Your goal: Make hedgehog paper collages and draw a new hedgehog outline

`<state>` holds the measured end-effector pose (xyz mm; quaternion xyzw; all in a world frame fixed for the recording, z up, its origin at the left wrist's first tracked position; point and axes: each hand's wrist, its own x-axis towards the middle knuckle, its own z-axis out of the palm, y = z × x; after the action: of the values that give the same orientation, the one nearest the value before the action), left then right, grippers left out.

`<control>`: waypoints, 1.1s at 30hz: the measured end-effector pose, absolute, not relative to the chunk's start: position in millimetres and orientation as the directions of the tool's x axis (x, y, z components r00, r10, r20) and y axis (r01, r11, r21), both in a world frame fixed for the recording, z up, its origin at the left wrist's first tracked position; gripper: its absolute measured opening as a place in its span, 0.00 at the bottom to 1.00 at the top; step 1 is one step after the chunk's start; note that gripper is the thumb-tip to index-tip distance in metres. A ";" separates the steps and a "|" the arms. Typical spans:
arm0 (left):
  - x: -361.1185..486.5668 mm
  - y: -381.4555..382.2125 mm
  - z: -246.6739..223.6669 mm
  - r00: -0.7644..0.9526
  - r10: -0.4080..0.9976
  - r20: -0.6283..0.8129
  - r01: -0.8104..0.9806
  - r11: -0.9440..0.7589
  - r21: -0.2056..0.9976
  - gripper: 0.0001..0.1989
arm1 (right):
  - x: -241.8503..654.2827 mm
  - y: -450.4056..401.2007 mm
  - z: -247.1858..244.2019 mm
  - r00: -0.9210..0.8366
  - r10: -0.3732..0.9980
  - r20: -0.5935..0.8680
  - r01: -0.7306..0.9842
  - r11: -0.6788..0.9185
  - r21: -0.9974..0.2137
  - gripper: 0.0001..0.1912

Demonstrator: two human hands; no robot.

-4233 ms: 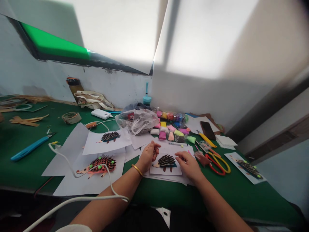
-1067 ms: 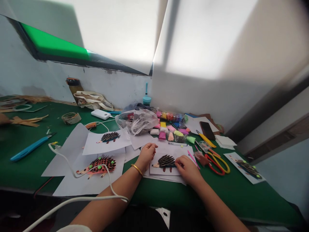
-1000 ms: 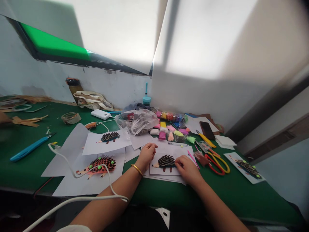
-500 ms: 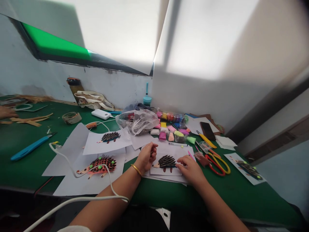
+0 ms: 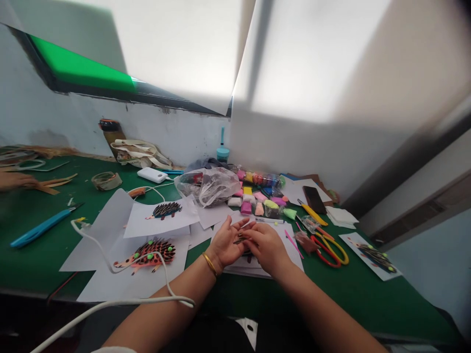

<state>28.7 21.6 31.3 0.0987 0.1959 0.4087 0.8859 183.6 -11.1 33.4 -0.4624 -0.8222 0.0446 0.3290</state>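
My left hand [image 5: 228,245] is turned palm up and cupped, with small dark sunflower seeds [image 5: 240,239] lying in it. Over that palm my right hand [image 5: 268,246] bends its fingers together at the seeds; whatever its fingertips pinch is hidden. Beneath both hands lies a white sheet [image 5: 294,262] with a hedgehog picture [image 5: 250,261], mostly covered by the fingers. To the left, a hedgehog picture with dark spines [image 5: 167,210] rests above a pink hedgehog picture [image 5: 149,254] dotted with green balls.
Several coloured clay packets [image 5: 257,196] lie behind my hands beside a plastic bag [image 5: 209,186]. Scissors [image 5: 329,250], a yellow knife [image 5: 312,214] and a phone [image 5: 314,198] are rightward. A white cable [image 5: 110,303] crosses near my left forearm. Another person's hand [image 5: 16,181] is far left.
My right hand has moved left from the hedgehog sheet to my left palm. My left hand has opened from a loose fist to a cupped palm. The other person's hand has moved right.
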 end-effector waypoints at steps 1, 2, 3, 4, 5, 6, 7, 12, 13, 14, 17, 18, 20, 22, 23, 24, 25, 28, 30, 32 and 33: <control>30.4 20.9 31.8 0.593 0.761 -0.262 -0.683 0.648 0.336 0.27 | 181.8 -9.4 33.2 -0.369 0.789 0.492 0.730 0.573 -0.372 0.09; 32.0 20.2 32.4 0.595 0.760 -0.263 -0.681 0.650 0.337 0.27 | 180.9 -8.3 33.2 -0.382 0.788 0.483 0.728 0.579 -0.368 0.08; 33.5 19.5 33.0 0.594 0.758 -0.268 -0.679 0.651 0.339 0.27 | 180.7 -7.6 33.6 -0.393 0.786 0.477 0.723 0.584 -0.368 0.07; 34.9 18.7 33.8 0.592 0.758 -0.274 -0.676 0.652 0.343 0.27 | 181.5 -7.3 34.2 -0.400 0.785 0.474 0.716 0.590 -0.374 0.07; 36.2 17.9 34.7 0.592 0.756 -0.279 -0.672 0.654 0.347 0.27 | 183.4 -7.3 35.2 -0.397 0.786 0.475 0.706 0.592 -0.390 0.08; 37.3 17.1 35.7 0.591 0.754 -0.286 -0.669 0.657 0.348 0.27 | 186.5 -7.4 36.3 -0.375 0.795 0.478 0.697 0.581 -0.420 0.08; 38.2 16.5 36.8 0.587 0.754 -0.296 -0.669 0.657 0.347 0.26 | 190.8 -7.4 37.2 -0.324 0.815 0.481 0.693 0.551 -0.465 0.09; 34.4 24.2 39.0 0.472 0.798 -0.374 -0.727 0.593 0.346 0.23 | 224.5 -5.8 32.1 0.061 0.921 0.385 0.650 0.256 -0.716 0.07; 31.5 28.5 37.9 0.428 0.813 -0.395 -0.741 0.566 0.360 0.22 | 231.2 -6.0 28.1 0.087 0.931 0.355 0.615 0.230 -0.754 0.07; 28.1 33.5 36.2 0.381 0.824 -0.418 -0.750 0.540 0.381 0.21 | 237.1 -6.6 23.1 0.089 0.942 0.323 0.576 0.216 -0.788 0.09; 16.8 48.5 26.9 0.287 0.853 -0.435 -0.758 0.480 0.442 0.19 | 247.7 -10.8 4.8 0.093 0.967 0.235 0.485 0.162 -0.859 0.15; 13.5 52.4 22.9 0.258 0.868 -0.425 -0.760 0.454 0.465 0.19 | 249.0 -12.7 -1.5 0.096 0.973 0.210 0.463 0.143 -0.875 0.16; 9.2 57.3 14.8 0.219 0.878 -0.425 -0.765 0.425 0.484 0.18 | 249.7 -16.5 -12.8 0.111 0.981 0.160 0.407 0.102 -0.908 0.16; 7.7 58.8 8.2 0.199 0.883 -0.426 -0.766 0.411 0.495 0.18 | 249.1 -20.3 -21.0 0.120 0.987 0.109 0.348 0.061 -0.936 0.16; 7.8 58.6 5.9 0.192 0.885 -0.424 -0.766 0.405 0.499 0.18 | 248.8 -22.3 -23.7 0.113 0.990 0.086 0.332 0.044 -0.942 0.16; 8.2 58.1 4.2 0.187 0.888 -0.419 -0.766 0.399 0.504 0.18 | 248.7 -24.4 -25.5 0.104 0.992 0.072 0.336 0.033 -0.941 0.15; 8.8 57.5 3.2 0.182 0.892 -0.414 -0.767 0.392 0.508 0.18 | 248.8 -26.6 -26.5 0.094 0.993 0.069 0.360 0.031 -0.932 0.15; 9.8 55.7 2.2 0.173 0.899 -0.402 -0.772 0.377 0.511 0.17 | 250.3 -32.8 -26.6 0.075 0.990 0.123 0.505 0.068 -0.860 0.13; 9.7 55.0 2.3 0.172 0.902 -0.397 -0.776 0.372 0.509 0.17 | 251.8 -35.4 -25.9 0.037 0.981 0.190 0.585 0.133 -0.800 0.10; 9.5 54.4 2.3 0.170 0.905 -0.391 -0.779 0.366 0.509 0.16 | 252.9 -36.2 -25.7 -0.013 0.963 0.268 0.624 0.217 -0.751 0.08; 9.4 54.1 2.3 0.169 0.907 -0.386 -0.780 0.363 0.509 0.16 | 253.2 -36.0 -25.8 -0.030 0.952 0.305 0.635 0.254 -0.730 0.08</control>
<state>9.4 54.1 2.3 0.0969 0.3258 0.5561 0.7584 253.2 -36.0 -25.8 -0.5763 -0.6885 0.2026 0.3910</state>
